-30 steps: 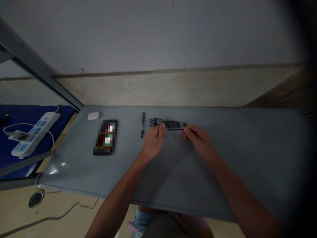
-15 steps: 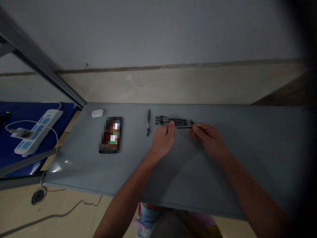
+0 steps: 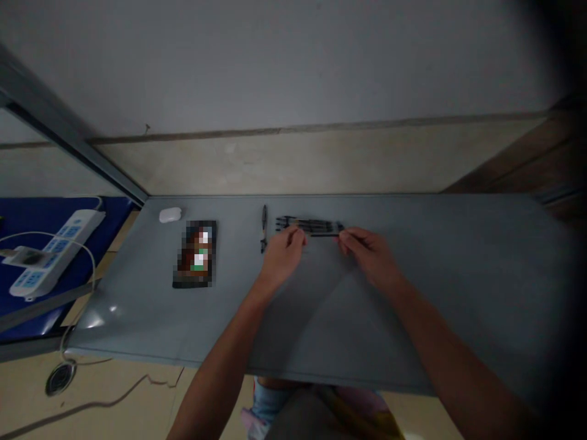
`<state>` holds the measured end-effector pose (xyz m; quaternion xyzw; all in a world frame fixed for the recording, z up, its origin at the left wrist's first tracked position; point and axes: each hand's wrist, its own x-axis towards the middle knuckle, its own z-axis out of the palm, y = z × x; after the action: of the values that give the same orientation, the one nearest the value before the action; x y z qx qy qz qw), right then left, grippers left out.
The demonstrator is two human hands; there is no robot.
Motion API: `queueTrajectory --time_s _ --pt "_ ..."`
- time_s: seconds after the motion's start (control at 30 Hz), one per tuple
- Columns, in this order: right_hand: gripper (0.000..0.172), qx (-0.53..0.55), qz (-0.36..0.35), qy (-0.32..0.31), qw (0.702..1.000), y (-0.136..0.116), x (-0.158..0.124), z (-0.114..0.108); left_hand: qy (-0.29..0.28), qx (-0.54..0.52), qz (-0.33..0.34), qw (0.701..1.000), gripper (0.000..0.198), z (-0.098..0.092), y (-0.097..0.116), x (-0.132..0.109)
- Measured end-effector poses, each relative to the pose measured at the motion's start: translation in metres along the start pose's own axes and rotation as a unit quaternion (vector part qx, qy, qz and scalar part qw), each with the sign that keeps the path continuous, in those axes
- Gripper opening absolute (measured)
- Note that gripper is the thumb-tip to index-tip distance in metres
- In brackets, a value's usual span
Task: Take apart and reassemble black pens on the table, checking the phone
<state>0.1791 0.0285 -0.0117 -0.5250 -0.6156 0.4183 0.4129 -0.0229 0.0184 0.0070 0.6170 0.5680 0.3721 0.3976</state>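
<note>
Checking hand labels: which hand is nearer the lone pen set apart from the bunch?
Left. The left hand is just to the right of the lone pen, by its near end; the right hand is farther right, beyond the left.

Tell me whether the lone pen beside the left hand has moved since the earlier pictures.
No: judged against the phone, the lone pen lies in the same place; the camera's view shifted.

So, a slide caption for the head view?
A dark rod held between left hand and right hand, beside dark pens.
</note>
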Motion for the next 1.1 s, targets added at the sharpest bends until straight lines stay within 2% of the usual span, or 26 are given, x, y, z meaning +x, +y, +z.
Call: queueTrajectory --time_s 0.1,0.17,0.3,0.4,0.57,0.63,0.87,0.97,1.1 --pt "0.038 -0.009 -0.014 -0.018 1.0 -0.001 -0.001 0.0 0.014 0.031 0.0 0.999 0.045 -0.002 -0.002 0.001" --pt "0.04 -0.008 0.0 -0.01 1.0 0.0 -0.003 0.001 0.02 0.038 0.008 0.999 0.046 -0.003 -0.002 0.001" --pt "0.053 -0.001 0.047 0.025 0.999 0.0 -0.007 0.004 0.015 0.013 0.031 0.999 0.029 -0.003 -0.001 -0.001" --pt "0.049 0.001 0.034 0.027 0.999 -0.004 -0.008 0.005 0.017 -0.005 0.019 1.0 0.02 -0.002 -0.002 -0.003" --pt "0.032 0.013 -0.002 0.008 1.0 -0.012 -0.008 0.005 0.022 0.033 -0.004 0.999 0.046 -0.002 -0.006 -0.003" --pt "0.028 0.016 -0.004 0.009 1.0 -0.013 -0.009 0.005 0.024 0.044 -0.001 0.999 0.05 -0.002 -0.008 -0.002" --pt "0.051 -0.006 0.024 0.027 0.999 -0.013 -0.009 0.001 0.012 0.014 0.042 0.999 0.032 0.002 -0.012 -0.001" --pt "0.042 -0.001 0.009 0.03 1.0 -0.013 -0.008 0.0 0.011 0.028 0.039 0.999 0.037 0.003 -0.012 -0.002" --pt "0.03 0.036 -0.013 0.0 0.999 -0.013 -0.007 0.001 0.06 0.066 0.034 0.995 0.048 0.005 -0.012 -0.004"
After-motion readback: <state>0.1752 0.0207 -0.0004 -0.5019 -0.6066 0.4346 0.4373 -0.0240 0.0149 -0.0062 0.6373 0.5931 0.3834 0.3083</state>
